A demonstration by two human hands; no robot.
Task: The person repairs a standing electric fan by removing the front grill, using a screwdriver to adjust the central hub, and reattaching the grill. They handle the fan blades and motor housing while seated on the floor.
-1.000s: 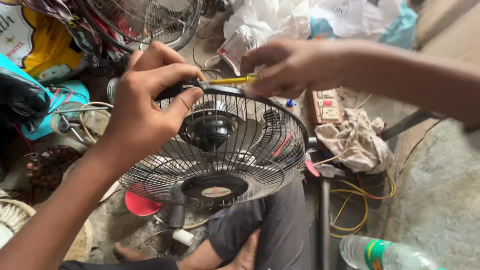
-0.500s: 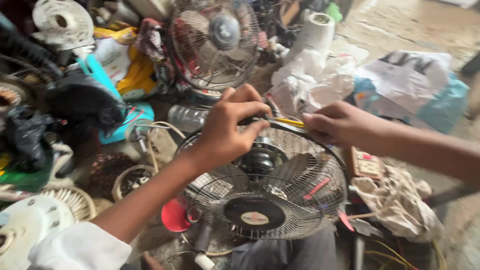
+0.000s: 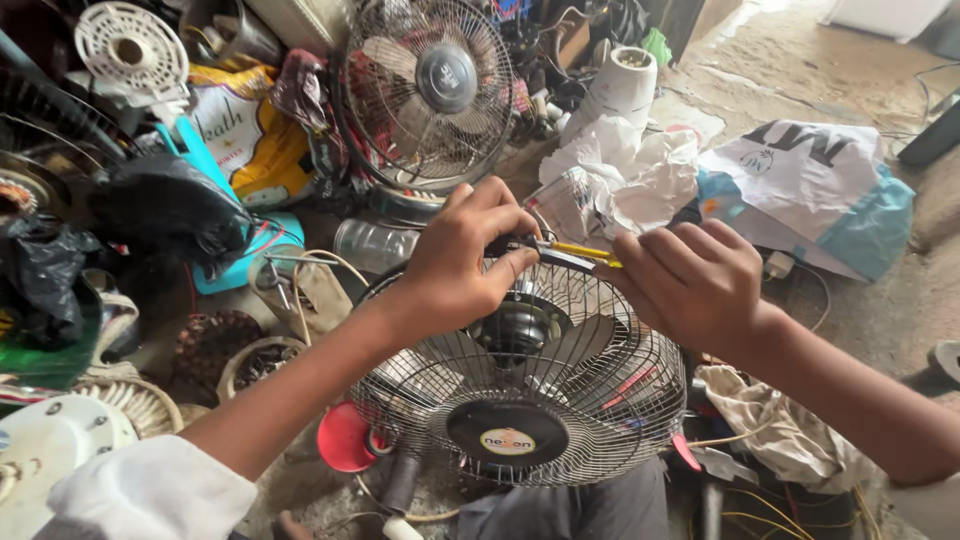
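The left hand (image 3: 462, 262) pinches the fan guard (image 3: 530, 380) rim at twelve o'clock while the right hand (image 3: 690, 285), fingers clamped on a yellow screwdriver (image 3: 575, 250), works there, guard seemingly unremoved.

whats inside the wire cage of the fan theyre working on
Inside the fan cage show pale blades and a black motor hub. The round front badge covers the blade centre, and the left hand hides the top rim.

I see a cluttered fan repair workshop: a second fan (image 3: 430, 90) stands behind, spare grilles (image 3: 130, 45), loose wires (image 3: 770, 505) and rags (image 3: 780, 420) cover the dirt floor (image 3: 800, 70).
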